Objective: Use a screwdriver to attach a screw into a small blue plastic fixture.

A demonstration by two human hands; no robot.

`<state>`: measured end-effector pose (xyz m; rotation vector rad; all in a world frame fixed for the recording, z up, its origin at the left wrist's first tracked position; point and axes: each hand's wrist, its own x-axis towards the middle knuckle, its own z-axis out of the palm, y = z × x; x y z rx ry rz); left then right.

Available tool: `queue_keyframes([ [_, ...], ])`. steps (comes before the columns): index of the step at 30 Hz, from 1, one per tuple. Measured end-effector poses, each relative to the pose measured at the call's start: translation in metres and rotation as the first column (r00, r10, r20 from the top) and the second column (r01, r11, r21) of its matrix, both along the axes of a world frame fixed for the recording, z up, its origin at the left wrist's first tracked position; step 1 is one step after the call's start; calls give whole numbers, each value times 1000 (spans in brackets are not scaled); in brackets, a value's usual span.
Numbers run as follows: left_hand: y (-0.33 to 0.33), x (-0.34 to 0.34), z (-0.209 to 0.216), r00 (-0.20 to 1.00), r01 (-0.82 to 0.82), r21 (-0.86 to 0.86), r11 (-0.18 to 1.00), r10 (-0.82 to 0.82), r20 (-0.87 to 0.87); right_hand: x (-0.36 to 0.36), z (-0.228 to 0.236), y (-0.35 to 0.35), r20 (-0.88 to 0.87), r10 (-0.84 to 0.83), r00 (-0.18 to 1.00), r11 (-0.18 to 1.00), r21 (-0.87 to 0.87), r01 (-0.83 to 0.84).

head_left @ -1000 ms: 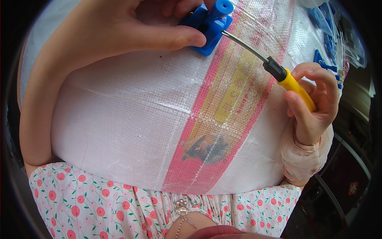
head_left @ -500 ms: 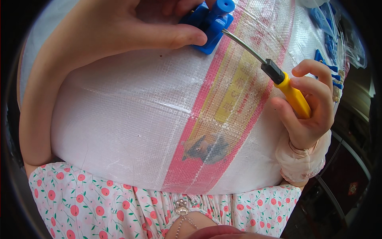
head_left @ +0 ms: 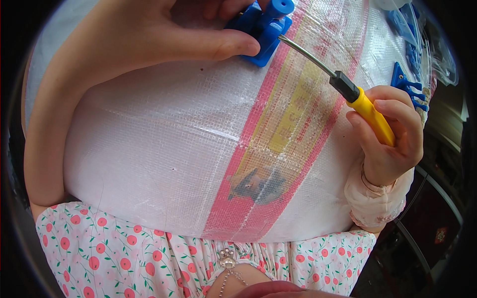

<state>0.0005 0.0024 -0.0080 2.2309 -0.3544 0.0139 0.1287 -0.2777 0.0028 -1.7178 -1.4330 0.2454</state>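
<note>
Near the top centre my left hand (head_left: 198, 35) grips a blue plastic part (head_left: 266, 37) with a flat base and a round knob, the thumb pressed along its near side. Some of those fingers are cut off by the upper edge. My right hand (head_left: 390, 129) is closed round the yellow handle of a screwdriver (head_left: 370, 116) with a black collar. Its metal shaft slants up and left, and the tip meets or almost meets the right side of the blue part; I cannot tell whether it touches.
A white woven sheet (head_left: 149, 144) with a pink and yellow printed band covers the work surface. At the right edge lie another blue plastic piece (head_left: 410, 87) with several prongs, and clear plastic bags (head_left: 439, 59) with blue pieces. A dark red cabinet (head_left: 439, 226) stands beyond, lower right.
My right hand and the screwdriver handle have shifted slightly right, and the fingers have curled closer round the handle. The left hand and the blue part are nearly still.
</note>
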Motion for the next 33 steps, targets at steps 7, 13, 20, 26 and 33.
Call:
queue_keyframes([
  [7, 1, 1, 1, 993, 35, 63, 997, -42, 110, 1, 2, -1, 10, -11, 1000, 1000, -13, 11],
  [13, 1, 0, 4, 999, 23, 64, 998, -26, 45, 2, 0, -4, -24, -23, 999, 1000, -11, 23],
  [20, -1, -1, 5, 998, 18, 60, 998, -22, 67, 0, 3, -4, -61, -98, 993, 995, -37, 96],
  [26, 1, 1, 4, 986, 52, 77, 996, -63, 154, -1, 4, -3, -143, -65, 988, 996, -74, 55],
  [33, -2, -2, 5, 1000, -21, 55, 998, 21, 2, 9, 5, -3, 7, 72, 997, 994, -87, -71],
])
